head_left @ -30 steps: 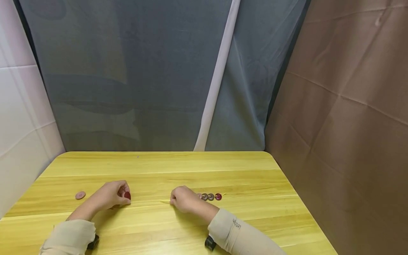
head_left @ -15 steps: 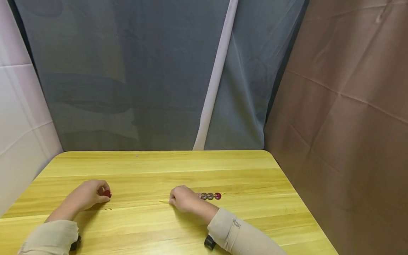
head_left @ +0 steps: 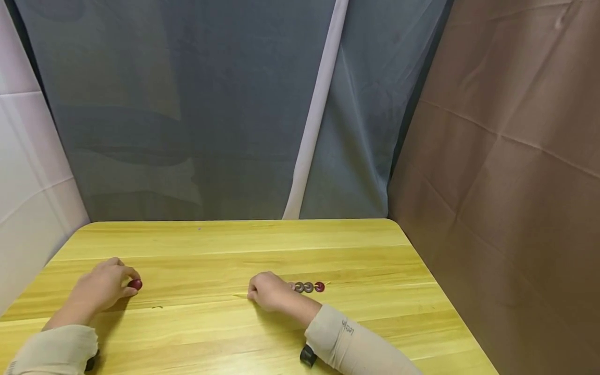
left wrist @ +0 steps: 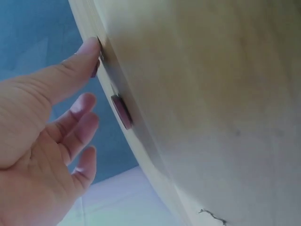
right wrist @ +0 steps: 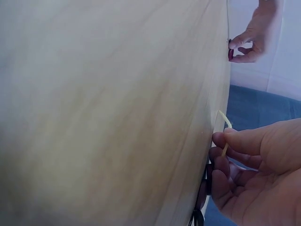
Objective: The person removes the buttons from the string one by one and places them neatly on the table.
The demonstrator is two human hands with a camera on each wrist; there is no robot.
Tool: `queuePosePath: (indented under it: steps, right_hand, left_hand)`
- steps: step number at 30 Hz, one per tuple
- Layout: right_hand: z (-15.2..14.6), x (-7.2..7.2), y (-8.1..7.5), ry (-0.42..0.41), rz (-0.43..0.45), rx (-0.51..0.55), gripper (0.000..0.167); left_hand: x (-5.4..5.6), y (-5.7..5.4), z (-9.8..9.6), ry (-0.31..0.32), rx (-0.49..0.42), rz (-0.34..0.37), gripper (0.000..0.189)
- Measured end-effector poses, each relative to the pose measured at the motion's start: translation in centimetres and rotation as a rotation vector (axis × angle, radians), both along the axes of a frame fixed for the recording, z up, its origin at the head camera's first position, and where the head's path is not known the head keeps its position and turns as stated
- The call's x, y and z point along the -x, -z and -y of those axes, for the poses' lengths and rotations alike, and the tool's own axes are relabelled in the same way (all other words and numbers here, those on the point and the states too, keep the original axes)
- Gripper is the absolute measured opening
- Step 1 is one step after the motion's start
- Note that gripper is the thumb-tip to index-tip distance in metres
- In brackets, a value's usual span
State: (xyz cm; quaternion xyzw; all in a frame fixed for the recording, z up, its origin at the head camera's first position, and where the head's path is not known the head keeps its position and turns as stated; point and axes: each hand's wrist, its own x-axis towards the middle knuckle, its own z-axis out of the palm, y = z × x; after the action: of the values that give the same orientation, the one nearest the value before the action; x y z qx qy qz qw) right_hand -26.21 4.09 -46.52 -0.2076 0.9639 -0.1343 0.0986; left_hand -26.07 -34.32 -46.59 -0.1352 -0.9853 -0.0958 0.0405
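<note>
At the left of the table, my left hand (head_left: 100,289) holds a dark red button (head_left: 135,284) between thumb and fingers, low over the wood. The left wrist view shows a pinkish button (left wrist: 121,112) on the table beside that hand; the hand hides it in the head view. My right hand (head_left: 270,292) pinches a yellow string (right wrist: 225,117), whose end sticks out past the fingertips. Buttons lie in a row on the string, right of this hand: a pink one partly covered by the hand, two grey-brown buttons (head_left: 308,287) and a red button (head_left: 320,287).
A thin dark curled strand (head_left: 157,307) lies on the wooden table (head_left: 225,338) between the hands. Grey curtains (head_left: 234,114) hang behind the table, and a brown cloth (head_left: 492,182) hangs at the right. A tiny speck sits near the far edge.
My left hand has moved left across the table with the dark red button, now covering the place where the pinkish button lay in view. The right hand stays put, still pinching the string.
</note>
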Motion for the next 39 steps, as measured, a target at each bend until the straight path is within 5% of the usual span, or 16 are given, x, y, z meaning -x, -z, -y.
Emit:
queuePosePath:
  steps: [28, 35, 39]
  right_hand:
    - [-0.2, -0.3, -0.5, -0.009, 0.045, 0.019, 0.016]
    - [-0.5, -0.3, -0.1, 0.007, 0.037, 0.004, 0.016]
    - [-0.5, -0.2, 0.0, -0.011, 0.032, 0.001, 0.016]
  left_hand:
    - [-0.9, -0.2, 1.8, -0.066, 0.02, 0.049, 0.025]
    - [-1.4, -1.2, -2.4, -0.03, -0.034, 0.011, 0.038]
    - [-1.6, -2.8, -6.7, 0.042, -0.099, 0.088, 0.037]
